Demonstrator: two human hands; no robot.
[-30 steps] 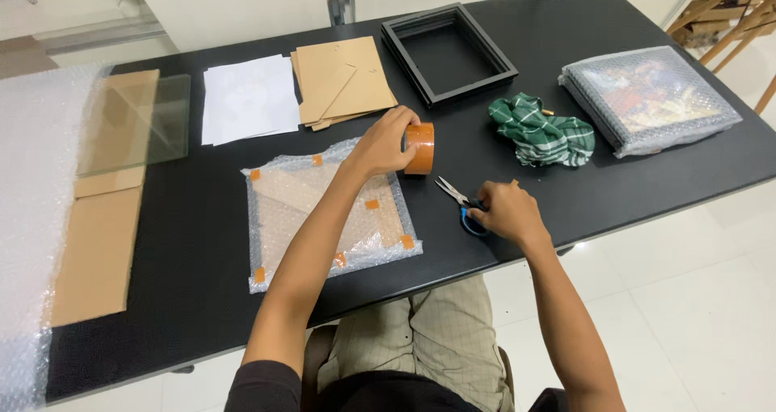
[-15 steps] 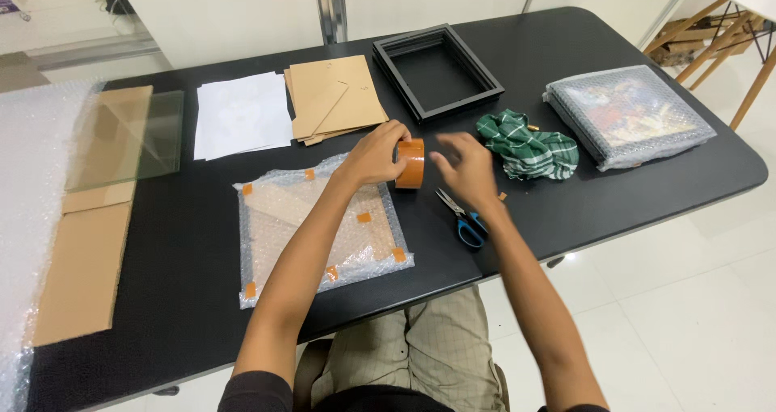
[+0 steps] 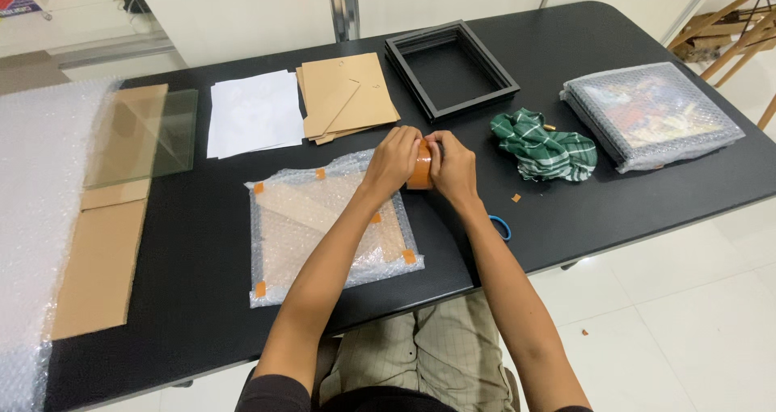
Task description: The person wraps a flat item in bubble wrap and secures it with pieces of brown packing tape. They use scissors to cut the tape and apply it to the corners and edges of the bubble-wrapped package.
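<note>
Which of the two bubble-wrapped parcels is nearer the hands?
The flat bubble-wrapped parcel with orange tape tabs at its corners, lying under the left forearm beside the tape roll. The other parcel, showing a colourful picture, sits far right beyond the green cloth.

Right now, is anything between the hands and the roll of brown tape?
Nothing visible. The left hand and the right hand both grip the roll of brown tape directly, just past the upper right corner of the bubble-wrapped package. The blue-handled scissors lie beside the right forearm, out of the way.
</note>
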